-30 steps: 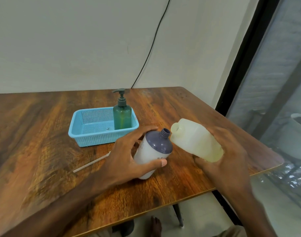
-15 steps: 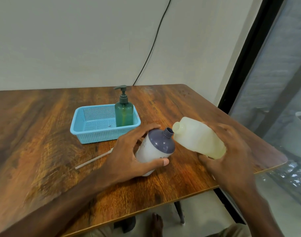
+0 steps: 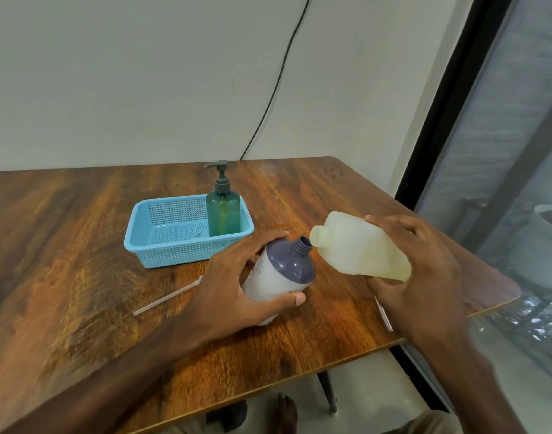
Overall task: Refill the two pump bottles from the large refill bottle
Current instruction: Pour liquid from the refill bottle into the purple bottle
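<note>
Three bottles are showing. One green pump bottle (image 3: 223,214) is standing upright in the one blue basket (image 3: 149,249), at its three o'clock end. One white bottle with a purple shoulder (image 3: 278,277) and one pale, translucent refill bottle (image 3: 356,249) are each being held. Two hands are working. The left hand (image 3: 234,289) is wrapping fingers and thumb round the white bottle, which is leaning toward one o'clock near the middle of the wooden counter (image 3: 80,245). Its pump is off and its threaded neck is standing open. Its base is hiding behind the hand, so contact with the counter is impossible to tell.

The right hand (image 3: 425,270) is clamping the refill bottle's base end at three o'clock of the white bottle. That bottle is tipping, its uncapped mouth pointing to nine o'clock just beside the open neck.

One thin white tube (image 3: 165,300) is lying at eight o'clock of the left hand, one end covered by it. One white strip (image 3: 383,314) is peeking out below the right hand, mostly hidden.
</note>
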`<action>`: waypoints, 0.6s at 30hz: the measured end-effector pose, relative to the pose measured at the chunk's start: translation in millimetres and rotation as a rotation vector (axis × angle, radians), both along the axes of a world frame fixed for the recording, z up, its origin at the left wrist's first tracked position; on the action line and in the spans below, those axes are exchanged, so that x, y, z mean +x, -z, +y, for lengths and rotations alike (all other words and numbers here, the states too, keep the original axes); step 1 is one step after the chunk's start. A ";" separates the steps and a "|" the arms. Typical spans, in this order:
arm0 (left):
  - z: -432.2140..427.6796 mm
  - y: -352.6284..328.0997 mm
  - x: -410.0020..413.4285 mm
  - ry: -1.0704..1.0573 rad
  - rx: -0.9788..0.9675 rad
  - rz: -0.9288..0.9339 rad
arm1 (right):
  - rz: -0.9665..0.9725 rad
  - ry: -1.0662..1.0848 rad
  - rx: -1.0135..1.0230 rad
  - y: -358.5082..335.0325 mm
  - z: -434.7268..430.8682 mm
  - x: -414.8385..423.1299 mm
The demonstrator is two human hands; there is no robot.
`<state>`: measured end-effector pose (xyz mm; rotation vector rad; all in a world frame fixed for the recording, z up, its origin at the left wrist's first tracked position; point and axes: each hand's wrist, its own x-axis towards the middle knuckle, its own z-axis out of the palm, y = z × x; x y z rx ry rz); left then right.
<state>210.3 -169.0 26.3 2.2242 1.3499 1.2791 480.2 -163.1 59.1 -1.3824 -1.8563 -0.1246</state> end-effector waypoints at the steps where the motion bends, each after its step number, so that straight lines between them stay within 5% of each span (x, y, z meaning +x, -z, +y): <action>1: 0.3 0.2 0.2 -0.001 0.002 -0.001 | -0.003 0.009 -0.001 -1.1 0.5 0.4; 18: 0.6 1.8 0.7 -0.006 0.015 -0.017 | -0.069 0.009 0.065 -19.0 1.3 -0.1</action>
